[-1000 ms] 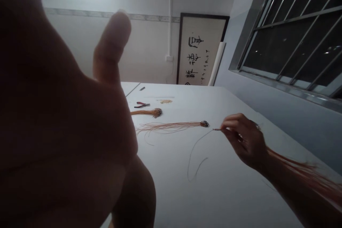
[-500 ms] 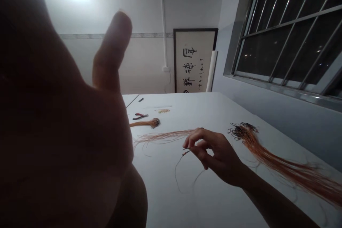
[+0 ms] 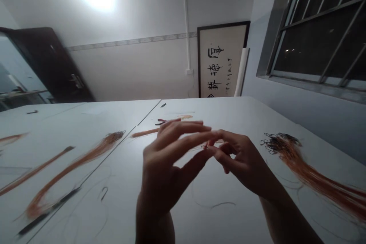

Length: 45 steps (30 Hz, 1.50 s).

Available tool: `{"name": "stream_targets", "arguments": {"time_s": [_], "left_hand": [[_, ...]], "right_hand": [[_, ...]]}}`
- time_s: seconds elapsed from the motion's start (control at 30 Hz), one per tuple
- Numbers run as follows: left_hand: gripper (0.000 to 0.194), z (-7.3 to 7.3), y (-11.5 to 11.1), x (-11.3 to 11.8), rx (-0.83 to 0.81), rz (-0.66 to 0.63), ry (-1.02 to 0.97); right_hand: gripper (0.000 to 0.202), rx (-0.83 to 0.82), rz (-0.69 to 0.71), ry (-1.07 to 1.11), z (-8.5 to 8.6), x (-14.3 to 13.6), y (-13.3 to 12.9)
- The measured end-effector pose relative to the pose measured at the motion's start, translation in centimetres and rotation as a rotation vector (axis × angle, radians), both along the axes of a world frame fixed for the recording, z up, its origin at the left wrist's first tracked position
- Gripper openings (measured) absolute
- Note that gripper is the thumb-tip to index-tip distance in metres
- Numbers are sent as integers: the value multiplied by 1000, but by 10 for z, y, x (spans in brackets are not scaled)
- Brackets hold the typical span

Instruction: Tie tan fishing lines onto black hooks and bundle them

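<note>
My right hand pinches a small dark fish hook between thumb and index finger, above the white table. Red winding seems to show beside the hook, which the fingers partly cover. A thin line hangs or lies below the hands. Fingers stretched out and thumb apart from them, my left hand reaches over from the left. Its fingertips meet those of the right hand at the hook; whether they touch the hook itself is unclear. To the right lies a thick bundle of hooks on orange-brown lines.
Farther left on the table lie more orange line bundles, a single loose hook and a dark strip along the seam. Behind my left hand show red-and-black pliers. A barred window is at right.
My left hand has come from close before the camera to the fingertips of my right hand. The view has swung left, showing more table and a door. The right hand still pinches the hook.
</note>
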<state>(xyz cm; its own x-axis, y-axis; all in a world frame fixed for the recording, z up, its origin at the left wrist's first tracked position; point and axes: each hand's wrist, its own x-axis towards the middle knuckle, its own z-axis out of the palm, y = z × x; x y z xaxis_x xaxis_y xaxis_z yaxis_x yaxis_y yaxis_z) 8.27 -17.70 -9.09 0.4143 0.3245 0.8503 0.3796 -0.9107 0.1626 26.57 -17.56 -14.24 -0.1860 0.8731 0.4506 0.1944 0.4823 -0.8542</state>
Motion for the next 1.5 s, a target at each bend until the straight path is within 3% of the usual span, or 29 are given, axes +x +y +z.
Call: {"name": "stream_targets", "arguments": {"time_s": [0.1,0.27,0.43,0.63,1.17,1.33,1.5], "left_hand": [[23,-10,2,1,5,40,-12],[23,-13,10,-3,-80,136,118],[15,-14,31,-5,-145,48,127],[8,-20,54,-6,-218,36,91],[1,-19,53,-16,-336,-10,184],[6,-21,61,-15,-359,-24,35],[12,-22,61,-16,-365,17,-128]], "right_hand": [[16,-60,94,17,-5,1,8],[8,-54,109,36,-4,2,5],[5,-46,93,54,-5,3,2],[4,-110,124,45,-12,4,18],[13,-94,117,184,-12,-7,19],[16,-82,40,287,-7,-12,15],[14,37,-13,277,-5,-10,-3]]}}
